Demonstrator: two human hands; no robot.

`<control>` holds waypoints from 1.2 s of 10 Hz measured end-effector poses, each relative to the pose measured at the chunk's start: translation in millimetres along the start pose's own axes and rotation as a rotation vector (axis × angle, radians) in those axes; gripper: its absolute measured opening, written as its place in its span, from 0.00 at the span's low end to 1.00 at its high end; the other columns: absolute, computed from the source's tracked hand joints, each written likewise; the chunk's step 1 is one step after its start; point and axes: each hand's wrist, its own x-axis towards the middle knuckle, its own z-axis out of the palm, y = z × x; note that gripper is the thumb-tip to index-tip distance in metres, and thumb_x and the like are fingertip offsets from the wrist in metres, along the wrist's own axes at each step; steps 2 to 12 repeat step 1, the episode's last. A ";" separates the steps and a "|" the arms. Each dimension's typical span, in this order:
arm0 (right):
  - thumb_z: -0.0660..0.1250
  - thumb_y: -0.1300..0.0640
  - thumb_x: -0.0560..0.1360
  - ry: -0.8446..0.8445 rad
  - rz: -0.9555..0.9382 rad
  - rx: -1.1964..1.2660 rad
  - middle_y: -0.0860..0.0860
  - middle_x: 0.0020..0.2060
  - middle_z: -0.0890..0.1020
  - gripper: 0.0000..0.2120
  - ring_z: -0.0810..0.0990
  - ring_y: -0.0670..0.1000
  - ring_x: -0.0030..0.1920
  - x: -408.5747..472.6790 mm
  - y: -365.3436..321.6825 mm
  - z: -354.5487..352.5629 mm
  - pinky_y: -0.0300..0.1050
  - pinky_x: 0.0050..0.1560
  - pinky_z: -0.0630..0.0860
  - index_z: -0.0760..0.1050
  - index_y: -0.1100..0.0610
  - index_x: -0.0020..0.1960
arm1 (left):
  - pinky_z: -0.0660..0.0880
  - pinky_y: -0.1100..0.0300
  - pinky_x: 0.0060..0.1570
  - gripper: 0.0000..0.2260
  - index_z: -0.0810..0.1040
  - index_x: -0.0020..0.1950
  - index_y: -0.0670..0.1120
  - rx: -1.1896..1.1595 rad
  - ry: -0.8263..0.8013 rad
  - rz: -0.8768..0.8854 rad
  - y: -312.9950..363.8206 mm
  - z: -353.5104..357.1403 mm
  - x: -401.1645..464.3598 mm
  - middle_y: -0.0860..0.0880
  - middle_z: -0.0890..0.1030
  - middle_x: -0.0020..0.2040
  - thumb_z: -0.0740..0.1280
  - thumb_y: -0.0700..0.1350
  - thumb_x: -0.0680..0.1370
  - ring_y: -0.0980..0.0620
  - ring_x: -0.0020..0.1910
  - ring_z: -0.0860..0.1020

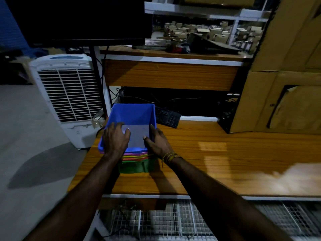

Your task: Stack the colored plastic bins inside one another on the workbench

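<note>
While both hands [116, 138] [157, 142] grip the blue bin's [133, 115] rims, the stack sits at the workbench's [217, 153] left edge

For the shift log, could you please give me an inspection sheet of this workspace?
Surface: wooden workbench, glossy with glare.
Job's things: blue bin nested on top of pink, yellow, orange and green bins, near the bench's left edge.
Clutter: black keyboard behind the stack.
Grippers: left hand over the blue bin's left wall; right hand on its right wall, thumb inside.
Cables: tangled under the upper shelf.
Surroundings: air cooler, cardboard boxes, monitor.
</note>
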 end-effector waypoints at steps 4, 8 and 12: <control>0.58 0.41 0.79 0.051 -0.072 0.043 0.58 0.72 0.68 0.31 0.69 0.61 0.69 -13.2 5.3 -14.1 0.59 0.66 0.71 0.53 0.51 0.78 | 0.73 0.46 0.59 0.17 0.77 0.64 0.44 -0.124 -0.019 0.073 28.2 14.7 -6.5 0.41 0.79 0.61 0.66 0.49 0.77 0.38 0.61 0.75; 0.58 0.41 0.79 0.051 -0.072 0.043 0.58 0.72 0.68 0.31 0.69 0.61 0.69 -13.2 5.3 -14.1 0.59 0.66 0.71 0.53 0.51 0.78 | 0.73 0.46 0.59 0.17 0.77 0.64 0.44 -0.124 -0.019 0.073 28.2 14.7 -6.5 0.41 0.79 0.61 0.66 0.49 0.77 0.38 0.61 0.75; 0.58 0.41 0.79 0.051 -0.072 0.043 0.58 0.72 0.68 0.31 0.69 0.61 0.69 -13.2 5.3 -14.1 0.59 0.66 0.71 0.53 0.51 0.78 | 0.73 0.46 0.59 0.17 0.77 0.64 0.44 -0.124 -0.019 0.073 28.2 14.7 -6.5 0.41 0.79 0.61 0.66 0.49 0.77 0.38 0.61 0.75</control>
